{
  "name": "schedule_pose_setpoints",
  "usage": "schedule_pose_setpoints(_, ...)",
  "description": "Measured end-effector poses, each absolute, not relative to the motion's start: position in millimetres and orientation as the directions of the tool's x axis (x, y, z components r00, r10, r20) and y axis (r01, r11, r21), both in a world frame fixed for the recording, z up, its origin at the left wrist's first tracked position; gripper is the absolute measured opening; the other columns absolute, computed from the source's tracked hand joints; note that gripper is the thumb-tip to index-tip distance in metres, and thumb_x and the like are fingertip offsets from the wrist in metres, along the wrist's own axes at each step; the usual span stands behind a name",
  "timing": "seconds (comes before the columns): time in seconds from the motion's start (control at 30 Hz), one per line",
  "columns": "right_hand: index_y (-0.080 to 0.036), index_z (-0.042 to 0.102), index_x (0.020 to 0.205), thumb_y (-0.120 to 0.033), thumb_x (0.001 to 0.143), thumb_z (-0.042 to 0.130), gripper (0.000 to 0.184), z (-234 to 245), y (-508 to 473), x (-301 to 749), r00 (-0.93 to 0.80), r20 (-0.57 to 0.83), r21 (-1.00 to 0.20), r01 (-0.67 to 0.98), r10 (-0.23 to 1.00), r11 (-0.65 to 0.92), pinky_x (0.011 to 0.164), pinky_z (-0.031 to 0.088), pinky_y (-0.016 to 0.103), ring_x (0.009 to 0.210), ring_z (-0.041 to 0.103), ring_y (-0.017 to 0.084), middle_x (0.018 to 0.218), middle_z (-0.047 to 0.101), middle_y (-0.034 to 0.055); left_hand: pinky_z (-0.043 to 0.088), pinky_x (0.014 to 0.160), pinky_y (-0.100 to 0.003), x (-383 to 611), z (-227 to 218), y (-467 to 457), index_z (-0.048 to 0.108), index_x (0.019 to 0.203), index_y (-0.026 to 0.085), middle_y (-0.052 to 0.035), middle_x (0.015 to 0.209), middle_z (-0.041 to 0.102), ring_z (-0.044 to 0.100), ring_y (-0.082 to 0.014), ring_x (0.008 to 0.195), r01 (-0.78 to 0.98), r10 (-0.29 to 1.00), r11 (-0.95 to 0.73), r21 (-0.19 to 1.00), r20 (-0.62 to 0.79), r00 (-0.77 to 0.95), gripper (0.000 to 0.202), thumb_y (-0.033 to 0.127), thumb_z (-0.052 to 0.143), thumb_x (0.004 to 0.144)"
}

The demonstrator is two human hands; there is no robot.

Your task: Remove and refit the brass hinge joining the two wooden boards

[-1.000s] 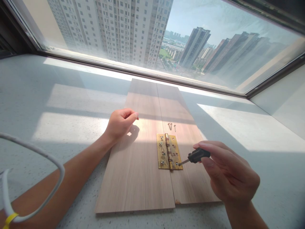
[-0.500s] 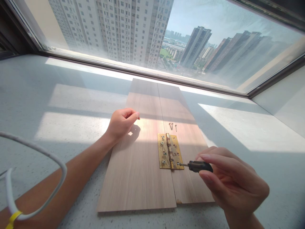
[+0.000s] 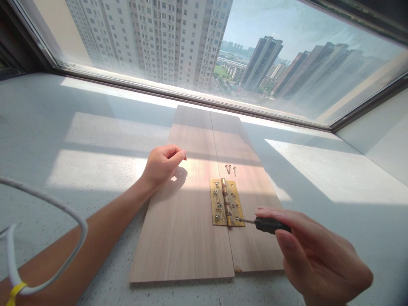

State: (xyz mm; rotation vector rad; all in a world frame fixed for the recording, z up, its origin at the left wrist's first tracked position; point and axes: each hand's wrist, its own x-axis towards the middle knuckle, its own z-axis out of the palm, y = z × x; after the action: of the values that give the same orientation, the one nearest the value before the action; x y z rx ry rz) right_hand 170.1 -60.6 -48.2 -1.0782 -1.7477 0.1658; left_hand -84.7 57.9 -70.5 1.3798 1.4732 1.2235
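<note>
My right hand [image 3: 321, 250] grips a small screwdriver [image 3: 272, 225] by its black handle, thumb and fingers around it. Its thin shaft points left, and the tip meets a screw in the lowest hole of the brass hinge [image 3: 233, 202]'s right leaf. The hinge lies open across the seam of two wood-grain boards [image 3: 191, 246], its left leaf holding several screws. Loose screws [image 3: 228, 169] lie just above it on the right board. My left hand [image 3: 164, 163] rests at the left board's edge, fingers curled closed, nothing visible in them.
A white speckled sill [image 3: 95, 174] carries the boards, with bright sun patches across it. Beyond stands a large window [image 3: 270, 85] in a dark frame. At the lower left a white cable [image 3: 81, 238] with a yellow tie loops over my left forearm.
My right hand has shifted slightly right and down, its grip sitting further back around the screwdriver handle. The tip stays at the same screw. My left hand has not moved.
</note>
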Motion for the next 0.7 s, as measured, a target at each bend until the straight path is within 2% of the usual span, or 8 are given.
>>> schedule_pose_setpoints(0.07, -0.021, 0.070, 0.100, -0.016, 0.084, 0.056, 0.021, -50, -59, 164, -0.024, 0.623, -0.680, 0.479, 0.782, 0.556, 0.061, 0.054, 0.034, 0.076, 0.066, 0.021, 0.086, 0.070, 0.0066, 0.030, 0.039, -0.022, -85, -71, 58, 0.059, 0.059, 0.017, 0.0060, 0.044, 0.037, 0.036, -0.0078, 0.039, 0.263, 0.989, -0.044, 0.964, 0.079, -0.127, 0.021, 0.030, 0.056, 0.075)
schedule_pose_setpoints(0.17, -0.021, 0.064, 0.092, -0.020, 0.091, 0.042, 0.022, -52, -58, 150, -0.009, 0.493, -0.855, 0.182, 0.870, 0.486, 0.066, 0.051, 0.037, 0.077, 0.060, 0.020, 0.076, 0.060, 0.0047, 0.032, 0.040, -0.021, -87, -74, 60, 0.060, 0.060, 0.017, 0.0052, 0.045, 0.040, 0.039, -0.0081, 0.040, 0.274, 0.989, -0.064, 0.960, 0.098, -0.114, 0.022, 0.030, 0.056, 0.076)
schedule_pose_setpoints(0.23, -0.022, 0.057, 0.081, -0.021, 0.092, 0.036, 0.023, -52, -58, 143, -0.022, 0.437, -0.899, 0.017, 0.899, 0.438, 0.062, 0.046, 0.035, 0.070, 0.052, 0.017, 0.068, 0.048, 0.0018, 0.033, 0.040, -0.021, -88, -77, 60, 0.061, 0.061, 0.017, 0.0050, 0.045, 0.041, 0.039, -0.0081, 0.040, 0.276, 0.989, -0.074, 0.958, 0.106, -0.102, 0.022, 0.031, 0.056, 0.076)
schedule_pose_setpoints(0.3, -0.021, 0.047, 0.071, -0.023, 0.090, 0.034, 0.023, -51, -57, 138, -0.078, 0.428, -0.903, -0.070, 0.900, 0.424, 0.056, 0.039, 0.032, 0.061, 0.042, 0.015, 0.062, 0.038, -0.0002, 0.033, 0.040, -0.021, -89, -78, 61, 0.062, 0.062, 0.017, 0.0052, 0.045, 0.041, 0.039, -0.0080, 0.039, 0.275, 0.990, -0.072, 0.959, 0.102, -0.097, 0.022, 0.032, 0.056, 0.077)
schedule_pose_setpoints(0.43, -0.020, 0.032, 0.063, -0.026, 0.086, 0.036, 0.025, -46, -53, 140, -0.282, 0.431, -0.902, -0.104, 0.857, 0.420, 0.050, 0.030, 0.030, 0.051, 0.032, 0.013, 0.052, 0.028, -0.0022, 0.034, 0.039, -0.021, -89, -78, 60, 0.061, 0.061, 0.017, 0.0056, 0.044, 0.041, 0.041, -0.0081, 0.038, 0.272, 0.990, -0.067, 0.960, 0.096, -0.098, 0.022, 0.032, 0.056, 0.077)
schedule_pose_setpoints(0.53, -0.021, 0.034, 0.064, -0.032, 0.085, 0.042, 0.025, -43, -51, 148, -0.419, 0.376, -0.918, -0.047, 0.827, 0.394, 0.051, 0.029, 0.030, 0.051, 0.032, 0.012, 0.054, 0.031, -0.0026, 0.034, 0.040, -0.021, -89, -77, 60, 0.061, 0.060, 0.017, 0.0058, 0.044, 0.040, 0.041, -0.0076, 0.038, 0.277, 0.990, -0.072, 0.958, 0.103, -0.099, 0.022, 0.031, 0.056, 0.077)
schedule_pose_setpoints(0.63, -0.023, 0.042, 0.078, -0.037, 0.084, 0.046, 0.015, -45, -51, 154, -0.388, 0.323, -0.943, -0.056, 0.863, 0.328, 0.051, 0.034, 0.030, 0.054, 0.036, 0.013, 0.061, 0.037, -0.0025, 0.033, 0.039, -0.021, -89, -77, 61, 0.060, 0.059, 0.017, 0.0064, 0.043, 0.038, 0.040, -0.0071, 0.038, 0.276, 0.990, -0.073, 0.958, 0.102, -0.093, 0.023, 0.031, 0.056, 0.077)
schedule_pose_setpoints(0.7, -0.024, 0.047, 0.086, -0.032, 0.085, 0.049, 0.007, -50, -51, 158, -0.324, 0.358, -0.932, -0.069, 0.876, 0.356, 0.056, 0.040, 0.032, 0.059, 0.043, 0.015, 0.066, 0.044, -0.0011, 0.033, 0.039, -0.020, -89, -77, 61, 0.060, 0.060, 0.017, 0.0065, 0.043, 0.037, 0.039, -0.0070, 0.038, 0.268, 0.991, -0.073, 0.961, 0.100, -0.090, 0.023, 0.031, 0.056, 0.078)
